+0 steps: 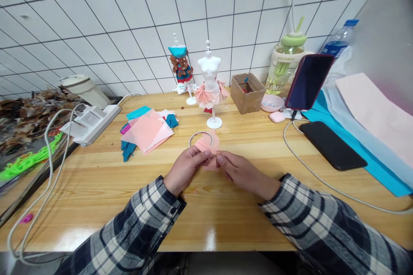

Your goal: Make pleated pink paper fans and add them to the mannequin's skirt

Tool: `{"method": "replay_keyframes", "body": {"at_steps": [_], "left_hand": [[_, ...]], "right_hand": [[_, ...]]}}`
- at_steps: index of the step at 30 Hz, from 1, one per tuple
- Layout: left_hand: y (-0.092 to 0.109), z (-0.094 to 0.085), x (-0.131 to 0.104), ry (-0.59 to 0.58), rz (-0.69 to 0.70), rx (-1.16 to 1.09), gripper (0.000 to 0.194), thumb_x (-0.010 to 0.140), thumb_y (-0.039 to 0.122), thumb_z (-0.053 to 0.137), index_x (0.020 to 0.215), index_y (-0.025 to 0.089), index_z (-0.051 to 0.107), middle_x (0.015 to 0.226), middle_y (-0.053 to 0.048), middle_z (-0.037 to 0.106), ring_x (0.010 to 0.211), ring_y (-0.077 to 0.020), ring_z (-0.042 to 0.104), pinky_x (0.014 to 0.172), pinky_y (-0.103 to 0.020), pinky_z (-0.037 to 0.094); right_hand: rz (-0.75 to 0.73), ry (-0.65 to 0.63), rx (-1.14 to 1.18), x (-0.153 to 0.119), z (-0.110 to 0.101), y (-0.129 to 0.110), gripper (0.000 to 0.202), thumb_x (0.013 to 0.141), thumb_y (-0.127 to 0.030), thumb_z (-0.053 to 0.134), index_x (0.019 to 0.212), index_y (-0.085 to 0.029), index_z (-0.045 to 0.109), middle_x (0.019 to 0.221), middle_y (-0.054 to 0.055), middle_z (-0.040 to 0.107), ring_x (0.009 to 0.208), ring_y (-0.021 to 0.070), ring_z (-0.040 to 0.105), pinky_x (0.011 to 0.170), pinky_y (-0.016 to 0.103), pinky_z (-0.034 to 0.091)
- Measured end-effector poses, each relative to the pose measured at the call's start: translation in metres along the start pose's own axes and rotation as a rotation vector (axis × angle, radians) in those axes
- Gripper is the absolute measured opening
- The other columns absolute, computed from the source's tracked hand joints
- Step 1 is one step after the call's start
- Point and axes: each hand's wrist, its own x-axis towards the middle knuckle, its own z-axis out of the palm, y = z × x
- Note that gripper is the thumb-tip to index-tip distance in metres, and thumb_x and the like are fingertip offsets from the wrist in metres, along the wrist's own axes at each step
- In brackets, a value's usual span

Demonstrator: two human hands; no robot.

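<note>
While ruffles (204, 98) are already set about the hips of the form (209, 66) and its torso is left bare, the paper (215, 141), seemingly part-pleated, is pinched before it by left hand (184, 167) and right hand (240, 169), fingers nearly closed

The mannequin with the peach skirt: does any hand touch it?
No, the left hand and right hand pinch peach paper, apart from this mannequin.
</note>
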Motion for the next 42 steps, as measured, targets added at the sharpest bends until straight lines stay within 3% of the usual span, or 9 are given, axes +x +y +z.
{"method": "replay_keyframes", "body": {"at_steps": [12, 23, 36, 42], "left_hand": [[0.0, -0.003, 0.001, -0.027, 0.012, 0.07, 0.024, 0.075, 0.03, 0.073, 0.092, 0.012, 0.068, 0.092, -0.008, 0.071, 0.082, -0.0176, 0.063, 0.081, -0.031, 0.046], [0.001, -0.002, -0.001, -0.041, 0.0, 0.073, 0.024, 0.076, 0.031, 0.072, 0.092, 0.013, 0.069, 0.094, -0.008, 0.071, 0.083, -0.0183, 0.063, 0.082, -0.031, 0.046], [0.0, -0.003, 0.001, -0.043, -0.011, 0.064, 0.024, 0.076, 0.03, 0.073, 0.091, 0.012, 0.068, 0.091, -0.008, 0.07, 0.084, -0.0197, 0.064, 0.083, -0.033, 0.046], [0.001, -0.002, 0.0, -0.043, -0.012, 0.056, 0.024, 0.075, 0.03, 0.073, 0.09, 0.012, 0.069, 0.092, -0.009, 0.071, 0.083, -0.0193, 0.065, 0.082, -0.032, 0.047]], "right_hand": [[0.002, -0.027, 0.057, 0.002, -0.005, -0.002, 0.035, 0.098, -0.041, 0.034, 0.097, -0.018, 0.061, 0.084, 0.002, 0.06, 0.077, 0.0159, 0.053, 0.073, 0.028, 0.04], [-0.013, -0.053, 0.099, 0.004, -0.008, -0.002, 0.033, 0.097, -0.038, 0.036, 0.095, -0.018, 0.062, 0.081, 0.001, 0.059, 0.078, 0.0157, 0.053, 0.073, 0.027, 0.04], [0.02, -0.089, 0.114, 0.006, -0.012, -0.007, 0.031, 0.095, -0.036, 0.037, 0.086, -0.017, 0.06, 0.068, -0.002, 0.051, 0.062, 0.0131, 0.045, 0.062, 0.025, 0.037], [-0.011, -0.087, 0.082, 0.005, -0.013, -0.008, 0.033, 0.095, -0.039, 0.037, 0.087, -0.018, 0.062, 0.069, -0.001, 0.054, 0.067, 0.0145, 0.049, 0.065, 0.026, 0.039]]}}
